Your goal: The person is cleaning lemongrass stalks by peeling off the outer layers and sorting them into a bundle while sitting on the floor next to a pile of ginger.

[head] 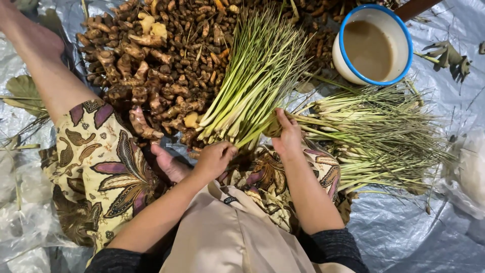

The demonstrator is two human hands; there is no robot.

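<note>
Bundling step: left hand (214,159) closed round the pale base of the lemongrass bundle (250,83) over the lap, right hand (288,136) pinching adjoining stalks; next move likely needs stalk ends aligned.

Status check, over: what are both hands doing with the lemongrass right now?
Left hand gripping base of lemongrass bundle. Right hand holding same bundle's side. Second lemongrass pile at right, root heap behind, enamel bowl beyond. Nothing blocking.

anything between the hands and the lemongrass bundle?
Nothing visible. The left hand and right hand both already grip the base of the lemongrass bundle, which lies across the pile of turmeric roots.
</note>
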